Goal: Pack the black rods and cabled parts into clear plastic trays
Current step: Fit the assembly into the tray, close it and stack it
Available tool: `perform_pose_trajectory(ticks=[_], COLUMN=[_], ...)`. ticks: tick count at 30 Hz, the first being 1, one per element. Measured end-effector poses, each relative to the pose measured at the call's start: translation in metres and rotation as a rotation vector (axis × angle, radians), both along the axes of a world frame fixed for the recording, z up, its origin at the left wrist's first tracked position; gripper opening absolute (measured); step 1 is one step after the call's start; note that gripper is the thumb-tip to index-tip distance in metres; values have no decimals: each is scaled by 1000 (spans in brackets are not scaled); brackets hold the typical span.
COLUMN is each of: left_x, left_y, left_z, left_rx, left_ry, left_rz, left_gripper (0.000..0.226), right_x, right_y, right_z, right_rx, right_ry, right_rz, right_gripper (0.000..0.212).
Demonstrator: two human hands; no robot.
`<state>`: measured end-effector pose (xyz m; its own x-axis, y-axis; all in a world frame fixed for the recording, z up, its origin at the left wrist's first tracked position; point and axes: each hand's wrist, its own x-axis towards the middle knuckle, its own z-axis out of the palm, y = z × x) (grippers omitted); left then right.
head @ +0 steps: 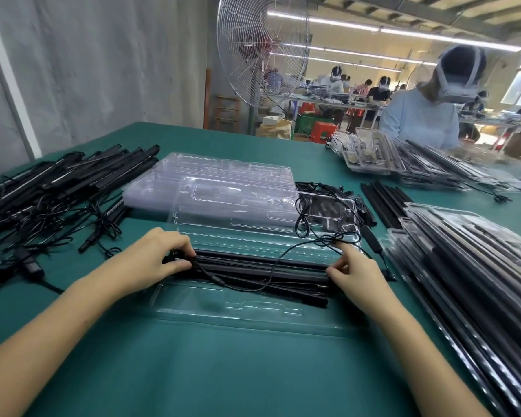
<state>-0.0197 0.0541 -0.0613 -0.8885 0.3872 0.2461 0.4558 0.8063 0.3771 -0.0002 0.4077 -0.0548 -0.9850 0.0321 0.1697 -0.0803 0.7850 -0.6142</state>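
Far left of the green worktop (223,371): loose pile of black rods (57,182), cables tangled through it. Left hand (160,257) grips the left ends of a rod bundle (259,266), fingers curled over them. The bundle lies crosswise in the open clear tray (253,314) (a thin cable (283,257) loops over it, plug resting on the rods). Behind it: stack of empty trays (217,182). Right hand (355,272) pinches the bundle's right ends, index finger up at the cable knot. Further right: a few bare rods (382,203), then packed trays (463,266) stacked along the worktop edge.
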Motion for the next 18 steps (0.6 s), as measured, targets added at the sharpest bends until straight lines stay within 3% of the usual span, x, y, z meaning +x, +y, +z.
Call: perform_pose_trajectory(ticks=[7, 13, 18], left_x=[0, 4, 4], left_y=[1, 5, 7], left_z=[1, 4, 6], left_rx=[-18, 6, 7], left_ry=[-30, -47, -53], left_rz=[2, 21, 27], left_gripper=[23, 23, 19], right_x=[-4, -2, -3], right_y=[3, 6, 3], right_z=[-1, 2, -2], right_rx=[-67, -261, -147], right_ry=[-46, -50, -17], right_rz=[-27, -94, -88], right_gripper=[55, 57, 49])
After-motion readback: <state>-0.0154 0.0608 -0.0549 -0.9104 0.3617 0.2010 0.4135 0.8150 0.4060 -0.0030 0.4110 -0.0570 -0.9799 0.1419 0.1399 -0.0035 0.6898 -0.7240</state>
